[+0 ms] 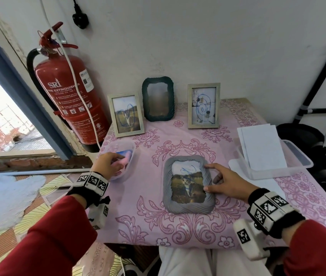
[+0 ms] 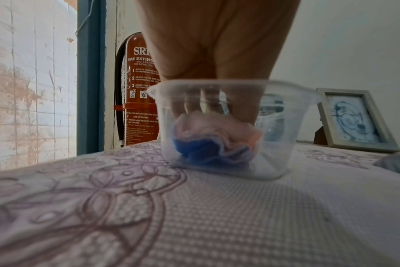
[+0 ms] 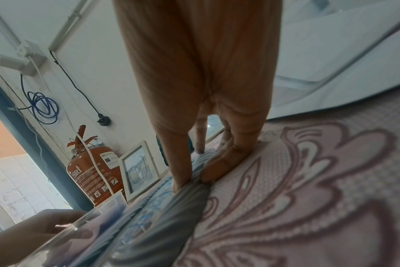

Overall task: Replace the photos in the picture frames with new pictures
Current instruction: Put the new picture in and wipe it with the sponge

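A grey ribbed picture frame [image 1: 190, 208] lies face up on the pink flowered tablecloth [image 1: 152, 222], holding a landscape photo [image 1: 188, 186] with blue scribbles. My right hand [image 1: 208, 177] grips its right edge: thumb and index finger lie on the rim and the other fingers curl against the side, as the right wrist view shows [image 3: 194, 178]. My left hand [image 1: 114, 162] reaches into a clear plastic tub [image 1: 129, 146] at the table's left edge. Its fingers [image 2: 208, 101] close on a crumpled pink and blue cloth [image 2: 212, 144] inside.
Three frames stand along the back wall: a pale wooden one [image 1: 126, 115], a dark green one [image 1: 158, 98] and another pale one [image 1: 204, 105]. A clear box [image 1: 299, 156] with white sheets [image 1: 261, 148] sits at the right. A red fire extinguisher [image 1: 68, 96] hangs left.
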`<act>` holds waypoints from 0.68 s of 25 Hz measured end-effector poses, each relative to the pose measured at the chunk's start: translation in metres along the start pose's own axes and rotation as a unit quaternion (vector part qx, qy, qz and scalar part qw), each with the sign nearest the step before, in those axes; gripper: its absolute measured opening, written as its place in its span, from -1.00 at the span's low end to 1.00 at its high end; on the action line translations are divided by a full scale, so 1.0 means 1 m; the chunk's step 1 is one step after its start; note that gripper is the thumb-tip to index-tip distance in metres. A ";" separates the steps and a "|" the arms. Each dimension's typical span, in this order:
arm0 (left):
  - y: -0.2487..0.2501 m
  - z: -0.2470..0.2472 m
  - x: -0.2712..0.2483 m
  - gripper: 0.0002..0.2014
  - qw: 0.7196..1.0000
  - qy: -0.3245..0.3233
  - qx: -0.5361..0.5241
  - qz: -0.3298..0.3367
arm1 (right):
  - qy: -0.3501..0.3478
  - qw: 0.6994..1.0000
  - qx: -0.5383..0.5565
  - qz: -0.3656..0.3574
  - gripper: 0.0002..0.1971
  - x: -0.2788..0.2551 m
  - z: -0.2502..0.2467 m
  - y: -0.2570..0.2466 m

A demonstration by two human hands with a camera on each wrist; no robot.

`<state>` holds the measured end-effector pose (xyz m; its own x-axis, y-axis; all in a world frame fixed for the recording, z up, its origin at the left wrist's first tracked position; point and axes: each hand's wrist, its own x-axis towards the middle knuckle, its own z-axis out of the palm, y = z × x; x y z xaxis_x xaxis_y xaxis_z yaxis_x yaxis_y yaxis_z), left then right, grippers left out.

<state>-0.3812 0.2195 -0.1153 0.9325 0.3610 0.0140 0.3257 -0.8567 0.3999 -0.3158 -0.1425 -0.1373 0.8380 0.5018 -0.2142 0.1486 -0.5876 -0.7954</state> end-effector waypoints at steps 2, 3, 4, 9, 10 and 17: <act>0.004 -0.003 -0.003 -0.67 0.999 0.043 -0.008 0.007 | 0.002 1.000 0.000 0.000 -0.29 -0.001 0.000 -0.001; 0.006 -0.006 -0.006 -0.66 0.997 0.076 -0.018 0.012 | 0.002 1.000 0.001 0.000 -0.29 -0.002 0.000 -0.001; 0.010 -0.010 -0.009 -0.67 0.993 0.113 -0.026 0.019 | 0.001 1.000 0.002 0.000 -0.29 -0.002 0.000 -0.002; 0.042 -0.027 -0.015 -0.66 0.968 0.209 -0.038 0.133 | -0.001 1.000 0.008 -0.002 -0.28 -0.004 0.000 -0.004; 0.053 -0.026 -0.016 -0.67 0.966 0.198 -0.062 0.154 | -0.002 1.000 0.007 -0.002 -0.28 -0.004 0.000 -0.004; 0.123 0.031 -0.033 -0.63 0.973 0.030 -0.111 0.201 | 0.001 1.000 -0.001 -0.007 -0.27 -0.004 0.000 -0.002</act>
<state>-0.3670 0.0907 -0.0952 0.9643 0.0404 0.2615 -0.1114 -0.8345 0.5396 -0.3194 -0.1432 -0.1352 0.8366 0.5090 -0.2027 0.1613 -0.5824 -0.7967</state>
